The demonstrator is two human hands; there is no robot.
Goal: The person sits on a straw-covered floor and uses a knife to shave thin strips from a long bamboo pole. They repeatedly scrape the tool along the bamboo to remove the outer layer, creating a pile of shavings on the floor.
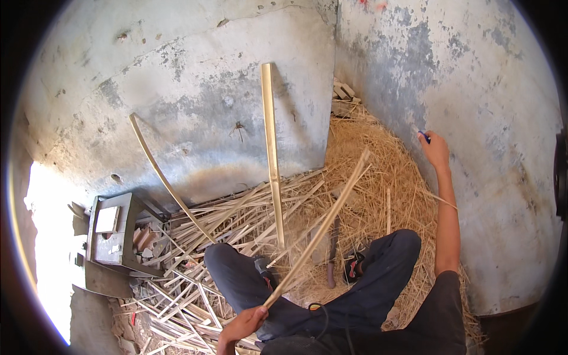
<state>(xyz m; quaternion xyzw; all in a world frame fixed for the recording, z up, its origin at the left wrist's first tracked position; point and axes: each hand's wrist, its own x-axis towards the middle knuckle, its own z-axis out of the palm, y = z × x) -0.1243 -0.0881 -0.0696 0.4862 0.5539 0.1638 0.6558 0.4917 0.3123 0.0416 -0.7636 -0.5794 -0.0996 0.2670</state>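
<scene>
The room is enclosed by two weathered walls (195,112), whose grey-white coating is scuffed and flaking, and strong light is let in through an opening (50,260) at the left. The floor (313,290) is largely covered: loose pale strips (236,210) are strewn along its far edge and toward its left, while straw (381,154) is heaped toward its far right corner, where a few bricks (345,92) are stacked. Near the floor's left edge a grey cabinet (125,236) is placed, with broken pieces (145,239) gathered beside it.

By the seated person's left hand (249,321), a long pale strip (315,231) is gripped at its near end, the fingers closed around it; the strip is held aslant over the floor, its far end raised toward the straw. The right arm is stretched out toward the right-hand wall, and in the right hand (436,149) a small dark-blue object (424,137) is pinched by curled fingers; whether the wall is touched cannot be told. A straight upright strip (271,136) and a curved strip (155,166) are seen before the far wall. Between the feet, a dark rod (332,254) is laid.
</scene>
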